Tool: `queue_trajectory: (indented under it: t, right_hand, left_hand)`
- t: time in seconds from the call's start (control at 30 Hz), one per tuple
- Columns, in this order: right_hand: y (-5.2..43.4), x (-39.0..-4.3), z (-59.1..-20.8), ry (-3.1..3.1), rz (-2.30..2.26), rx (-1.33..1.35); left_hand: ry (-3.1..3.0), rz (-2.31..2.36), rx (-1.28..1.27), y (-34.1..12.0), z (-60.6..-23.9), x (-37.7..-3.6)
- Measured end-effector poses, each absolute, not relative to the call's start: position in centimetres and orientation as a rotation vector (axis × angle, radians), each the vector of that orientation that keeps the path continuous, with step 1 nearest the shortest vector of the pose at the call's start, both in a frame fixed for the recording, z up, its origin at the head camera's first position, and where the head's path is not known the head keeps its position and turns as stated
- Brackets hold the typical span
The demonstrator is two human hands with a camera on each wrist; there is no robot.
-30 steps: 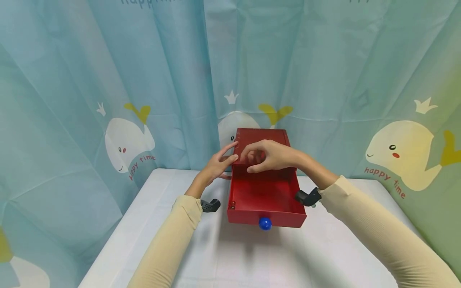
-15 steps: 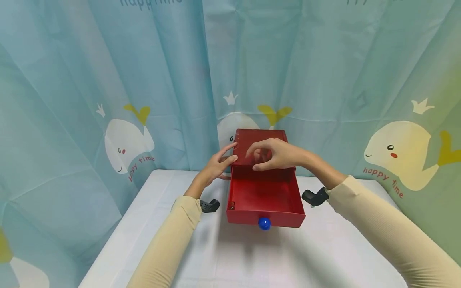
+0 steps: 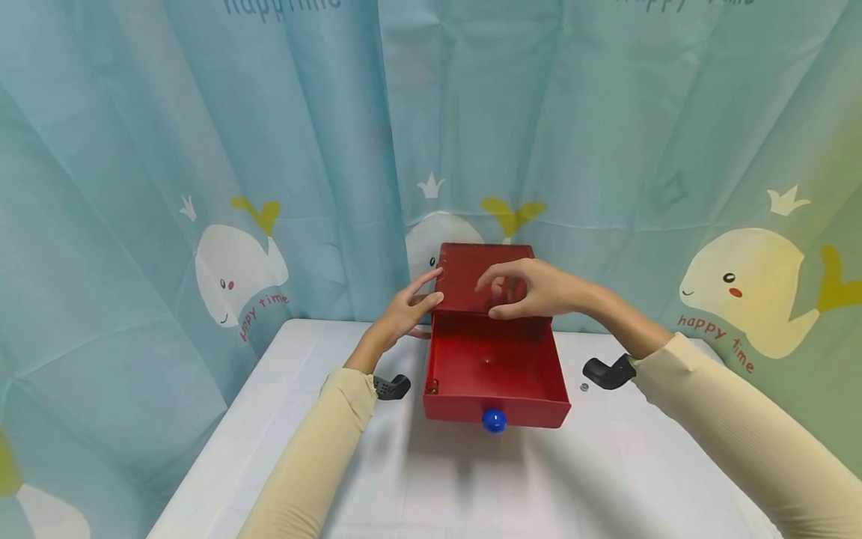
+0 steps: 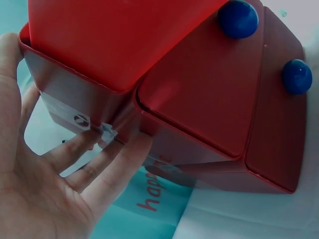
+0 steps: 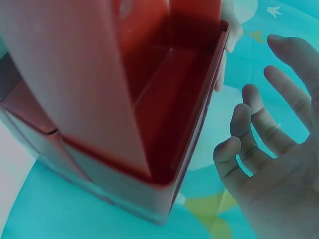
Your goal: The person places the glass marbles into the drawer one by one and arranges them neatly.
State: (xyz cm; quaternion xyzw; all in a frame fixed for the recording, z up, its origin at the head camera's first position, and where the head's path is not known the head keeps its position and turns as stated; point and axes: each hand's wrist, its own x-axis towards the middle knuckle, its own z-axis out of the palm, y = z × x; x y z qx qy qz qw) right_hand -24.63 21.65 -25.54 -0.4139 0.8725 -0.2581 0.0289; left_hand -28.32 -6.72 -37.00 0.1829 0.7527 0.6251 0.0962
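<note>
A small red cabinet [image 3: 471,271] stands at the back of the white table [image 3: 606,479]. Its top drawer [image 3: 532,413], with a blue knob [image 3: 494,420], is pulled out toward me. My left hand [image 3: 404,307] rests with straight fingers against the cabinet's left side [image 4: 75,107]. My right hand [image 3: 532,288] hovers over the cabinet's front edge above the drawer; its fingers [image 5: 249,144] are spread, loosely bent and hold nothing. The left wrist view shows two blue knobs [image 4: 238,18] on the drawer fronts. A tiny dark item [image 3: 432,387] lies in the drawer's front left corner.
A blue curtain [image 3: 202,187] printed with whales hangs close behind and around the table. A small round piece [image 3: 583,387] lies on the table right of the drawer. Black wrist mounts [image 3: 393,385] sit under both forearms.
My right hand has drifted right and a little back, from above the drawer's inside to the cabinet's front edge, with the forearm swinging outward. The left hand has stayed put.
</note>
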Motion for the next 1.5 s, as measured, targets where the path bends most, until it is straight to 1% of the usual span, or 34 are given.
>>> queue_trajectory:
  t: [0.2, 0.37, 0.77, 1.1, 1.5]
  right_hand:
    - [23.2, -24.3, -25.7, 2.726, -0.825, -1.252]
    - [25.1, -24.1, -25.9, 2.765, -0.884, -1.202]
    - [29.5, -23.2, -26.6, 2.845, -0.945, -1.175]
    - [32.4, -22.5, -28.1, 2.855, -1.046, -1.15]
    - [34.2, -21.9, -30.8, 2.886, -1.135, -1.078]
  left_hand:
    - [2.242, 1.86, 0.533, -6.7, -36.9, -28.3]
    - [2.24, 1.855, 0.54, -6.7, -37.0, -28.3]
    - [2.228, 1.859, 0.536, -6.6, -36.9, -28.4]
    - [2.24, 1.859, 0.52, -6.5, -37.0, -28.4]
    - [2.238, 1.858, 0.518, -6.5, -37.0, -28.4]
